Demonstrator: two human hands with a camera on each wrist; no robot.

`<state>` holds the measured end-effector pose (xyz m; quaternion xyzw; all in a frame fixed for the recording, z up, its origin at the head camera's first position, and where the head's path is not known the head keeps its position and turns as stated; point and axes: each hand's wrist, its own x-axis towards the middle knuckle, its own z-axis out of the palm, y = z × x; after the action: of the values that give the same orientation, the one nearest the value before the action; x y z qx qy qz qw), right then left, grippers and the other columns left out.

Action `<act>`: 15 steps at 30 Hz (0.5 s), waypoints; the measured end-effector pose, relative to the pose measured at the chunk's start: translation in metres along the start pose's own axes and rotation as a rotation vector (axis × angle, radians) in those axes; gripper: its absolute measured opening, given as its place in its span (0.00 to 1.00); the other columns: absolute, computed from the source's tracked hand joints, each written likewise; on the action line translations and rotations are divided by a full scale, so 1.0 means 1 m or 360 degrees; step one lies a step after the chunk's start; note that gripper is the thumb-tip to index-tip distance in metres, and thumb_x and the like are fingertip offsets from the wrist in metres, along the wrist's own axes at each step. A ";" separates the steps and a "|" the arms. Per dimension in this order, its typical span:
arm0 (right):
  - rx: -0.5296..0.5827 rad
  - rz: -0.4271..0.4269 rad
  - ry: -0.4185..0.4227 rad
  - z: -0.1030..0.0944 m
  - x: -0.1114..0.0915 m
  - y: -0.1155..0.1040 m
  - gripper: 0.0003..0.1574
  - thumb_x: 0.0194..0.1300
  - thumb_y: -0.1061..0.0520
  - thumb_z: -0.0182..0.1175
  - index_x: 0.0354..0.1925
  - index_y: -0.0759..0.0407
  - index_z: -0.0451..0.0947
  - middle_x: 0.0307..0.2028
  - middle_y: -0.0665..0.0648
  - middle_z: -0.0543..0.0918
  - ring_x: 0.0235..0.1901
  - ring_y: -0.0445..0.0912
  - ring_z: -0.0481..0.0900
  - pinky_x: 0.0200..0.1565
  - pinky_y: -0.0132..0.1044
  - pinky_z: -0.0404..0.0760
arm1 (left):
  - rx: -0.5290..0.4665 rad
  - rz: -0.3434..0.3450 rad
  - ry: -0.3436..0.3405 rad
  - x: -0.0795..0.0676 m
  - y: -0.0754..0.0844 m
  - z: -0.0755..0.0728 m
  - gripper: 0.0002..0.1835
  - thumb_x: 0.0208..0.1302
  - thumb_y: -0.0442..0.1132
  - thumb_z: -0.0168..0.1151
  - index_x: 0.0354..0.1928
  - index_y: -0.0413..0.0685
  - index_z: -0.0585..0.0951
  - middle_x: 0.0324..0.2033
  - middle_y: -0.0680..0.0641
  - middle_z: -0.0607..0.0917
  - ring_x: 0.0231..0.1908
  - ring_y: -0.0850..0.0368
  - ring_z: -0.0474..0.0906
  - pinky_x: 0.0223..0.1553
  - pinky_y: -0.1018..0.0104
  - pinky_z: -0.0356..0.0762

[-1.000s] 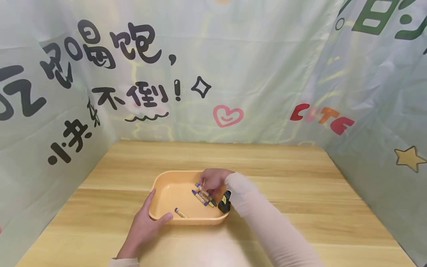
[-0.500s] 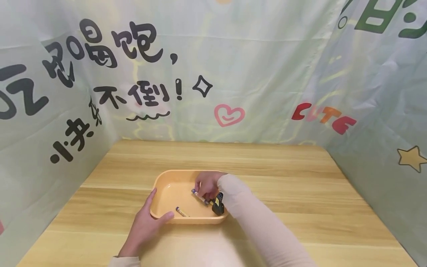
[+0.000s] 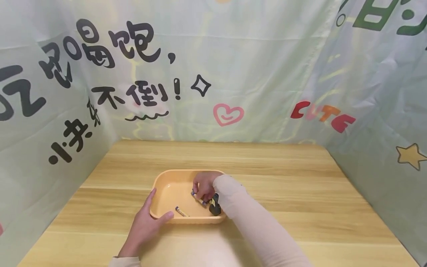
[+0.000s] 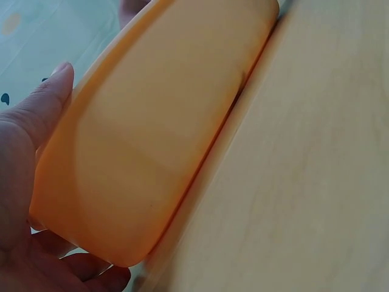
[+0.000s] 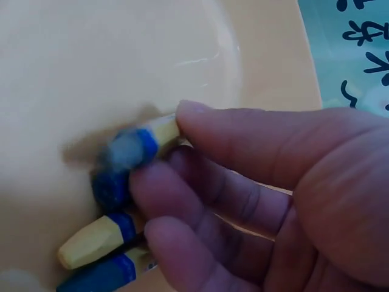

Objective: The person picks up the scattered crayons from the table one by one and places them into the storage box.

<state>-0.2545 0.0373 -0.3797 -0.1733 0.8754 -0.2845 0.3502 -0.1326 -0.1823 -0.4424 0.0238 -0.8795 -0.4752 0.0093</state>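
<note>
An orange tray (image 3: 176, 193) stands on the wooden table. My left hand (image 3: 145, 224) grips its near left corner, thumb over the front rim; in the left wrist view the fingers (image 4: 70, 255) curl round the end wall. Inside the tray, my right hand (image 3: 205, 185) pinches a pale-tipped crayon (image 5: 152, 139) between thumb and fingers. Below it, in the right wrist view, lie a dark blue-tipped crayon (image 5: 111, 190), a pale yellow one (image 5: 94, 242) and a teal one (image 5: 100, 277). Another crayon (image 3: 181, 211) lies apart near the tray's front wall.
A black device (image 3: 215, 205) with a yellow label sits at my right wrist, over the tray's right end. The wooden table (image 3: 300, 178) extends around the tray. Printed fabric walls (image 3: 267, 74) rise at its back and sides.
My right hand has shifted left and slightly down inside the tray, now covering more of the crayon group. The left hand and the tray have stayed in place.
</note>
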 end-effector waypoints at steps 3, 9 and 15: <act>-0.0008 -0.0014 0.0006 0.002 0.000 0.000 0.07 0.61 0.68 0.64 0.33 0.61 0.75 0.21 0.56 0.79 0.19 0.42 0.75 0.21 0.29 0.72 | -0.0004 -0.0007 -0.0003 -0.001 0.000 0.000 0.58 0.53 0.56 0.72 0.77 0.50 0.46 0.68 0.28 0.62 0.63 0.30 0.64 0.62 0.38 0.60; 0.0001 0.0015 0.0040 0.000 -0.001 0.000 0.07 0.63 0.65 0.63 0.34 0.58 0.74 0.21 0.56 0.79 0.19 0.42 0.75 0.21 0.29 0.72 | -0.0008 -0.0016 -0.0012 0.000 0.000 0.000 0.58 0.54 0.57 0.71 0.77 0.51 0.46 0.67 0.28 0.63 0.60 0.30 0.68 0.60 0.37 0.63; -0.0012 -0.0053 0.0061 -0.009 -0.001 0.002 0.03 0.65 0.64 0.60 0.35 0.59 0.75 0.24 0.58 0.81 0.19 0.43 0.76 0.20 0.30 0.75 | 0.0002 -0.0045 -0.0018 0.001 0.000 -0.001 0.58 0.53 0.58 0.71 0.77 0.51 0.45 0.68 0.29 0.61 0.63 0.30 0.64 0.62 0.37 0.60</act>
<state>-0.2604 0.0423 -0.3752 -0.1836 0.8800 -0.2903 0.3280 -0.1338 -0.1832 -0.4423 0.0335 -0.8795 -0.4748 -0.0025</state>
